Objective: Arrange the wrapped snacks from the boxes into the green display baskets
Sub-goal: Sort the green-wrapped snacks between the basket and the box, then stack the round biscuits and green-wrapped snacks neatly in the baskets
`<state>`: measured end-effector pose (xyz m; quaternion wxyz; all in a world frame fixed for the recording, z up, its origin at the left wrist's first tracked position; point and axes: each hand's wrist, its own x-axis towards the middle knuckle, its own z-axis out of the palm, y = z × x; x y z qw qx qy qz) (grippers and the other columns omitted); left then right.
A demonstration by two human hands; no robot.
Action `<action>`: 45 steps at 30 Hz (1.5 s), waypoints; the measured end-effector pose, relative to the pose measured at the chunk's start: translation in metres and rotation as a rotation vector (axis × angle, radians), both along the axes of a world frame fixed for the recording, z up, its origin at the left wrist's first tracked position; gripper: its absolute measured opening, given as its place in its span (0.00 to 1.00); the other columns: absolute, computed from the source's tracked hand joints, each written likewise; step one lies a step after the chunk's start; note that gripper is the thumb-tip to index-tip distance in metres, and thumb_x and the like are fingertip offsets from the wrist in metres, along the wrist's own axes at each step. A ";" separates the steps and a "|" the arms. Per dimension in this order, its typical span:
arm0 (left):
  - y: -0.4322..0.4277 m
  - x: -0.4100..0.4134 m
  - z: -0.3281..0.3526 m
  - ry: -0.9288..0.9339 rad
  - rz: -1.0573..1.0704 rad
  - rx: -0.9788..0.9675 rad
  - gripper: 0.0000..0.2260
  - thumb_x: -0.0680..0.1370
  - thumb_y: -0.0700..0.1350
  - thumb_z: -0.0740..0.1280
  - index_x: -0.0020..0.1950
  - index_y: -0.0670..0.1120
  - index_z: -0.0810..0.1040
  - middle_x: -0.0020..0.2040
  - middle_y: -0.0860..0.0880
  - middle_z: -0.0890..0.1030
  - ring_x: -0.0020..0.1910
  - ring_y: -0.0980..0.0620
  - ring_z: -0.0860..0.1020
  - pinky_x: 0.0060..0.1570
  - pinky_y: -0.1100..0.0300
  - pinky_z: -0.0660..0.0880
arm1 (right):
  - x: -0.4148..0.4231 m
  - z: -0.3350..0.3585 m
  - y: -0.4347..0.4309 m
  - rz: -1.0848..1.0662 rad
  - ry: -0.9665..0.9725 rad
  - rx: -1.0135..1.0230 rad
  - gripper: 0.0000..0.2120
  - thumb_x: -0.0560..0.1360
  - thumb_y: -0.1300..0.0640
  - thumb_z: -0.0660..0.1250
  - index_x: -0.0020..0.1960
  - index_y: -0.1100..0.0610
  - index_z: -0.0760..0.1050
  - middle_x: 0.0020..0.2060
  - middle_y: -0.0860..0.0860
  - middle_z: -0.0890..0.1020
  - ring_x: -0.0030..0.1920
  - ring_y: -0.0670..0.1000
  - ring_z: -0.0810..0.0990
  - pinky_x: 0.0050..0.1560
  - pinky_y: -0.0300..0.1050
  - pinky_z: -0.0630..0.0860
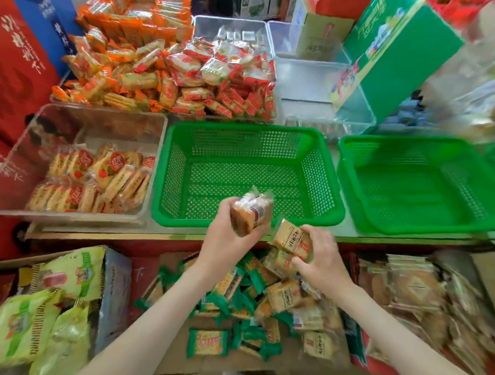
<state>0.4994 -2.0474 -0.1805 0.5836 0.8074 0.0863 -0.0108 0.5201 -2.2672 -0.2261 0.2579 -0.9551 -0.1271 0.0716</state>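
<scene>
My left hand (223, 237) grips a clear-wrapped brown snack (249, 214) at the near rim of the middle green basket (322, 176), which holds nothing. My right hand (322, 263) holds a tan wrapped snack (293, 241) just below and right of it, above the counter's front edge. Under both hands an open cardboard box (206, 365) holds a heap of green-ended and tan wrapped snacks (264, 305). A second green basket (417, 187) stands to the right, also without snacks.
A clear bin (20, 162) at left holds red-labelled biscuits. Behind lie piles of orange and red snack packs (171, 72) and clear bins (309, 83). A green carton (391, 52) leans at back right. Yellow-green bags (40, 314) fill a box at lower left; more wrapped packs (416, 291) at right.
</scene>
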 end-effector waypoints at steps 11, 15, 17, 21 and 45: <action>-0.035 -0.027 -0.053 -0.104 -0.254 0.495 0.33 0.73 0.50 0.73 0.73 0.43 0.64 0.65 0.49 0.73 0.64 0.51 0.71 0.63 0.63 0.66 | -0.041 -0.047 -0.002 0.103 0.204 -0.339 0.35 0.78 0.49 0.63 0.78 0.50 0.46 0.77 0.52 0.48 0.77 0.55 0.44 0.74 0.56 0.41; -0.040 -0.033 -0.074 -0.260 -0.394 0.846 0.34 0.62 0.46 0.81 0.64 0.38 0.73 0.57 0.43 0.79 0.56 0.43 0.78 0.58 0.53 0.74 | -0.046 -0.045 -0.009 0.073 0.209 -0.302 0.40 0.76 0.44 0.65 0.78 0.48 0.44 0.78 0.50 0.43 0.77 0.53 0.40 0.74 0.55 0.39; -0.042 -0.034 -0.085 -0.307 -0.374 0.885 0.34 0.59 0.44 0.82 0.61 0.38 0.73 0.54 0.42 0.80 0.53 0.43 0.79 0.56 0.52 0.76 | -0.049 -0.043 -0.013 0.062 0.199 -0.277 0.43 0.76 0.43 0.65 0.78 0.47 0.38 0.77 0.48 0.42 0.77 0.51 0.40 0.74 0.54 0.38; -0.040 -0.034 -0.099 -0.359 -0.313 0.936 0.29 0.63 0.37 0.77 0.62 0.38 0.71 0.54 0.40 0.78 0.53 0.41 0.77 0.57 0.49 0.75 | -0.055 -0.041 -0.019 0.080 0.174 -0.279 0.44 0.76 0.44 0.63 0.77 0.46 0.34 0.77 0.46 0.42 0.76 0.49 0.41 0.73 0.52 0.38; 0.024 -0.063 -0.152 0.244 -0.406 0.534 0.39 0.77 0.55 0.64 0.79 0.51 0.42 0.79 0.49 0.43 0.77 0.50 0.42 0.76 0.49 0.43 | -0.072 -0.076 0.040 0.260 -0.123 -0.454 0.34 0.73 0.40 0.60 0.74 0.54 0.61 0.72 0.53 0.65 0.72 0.53 0.59 0.70 0.56 0.49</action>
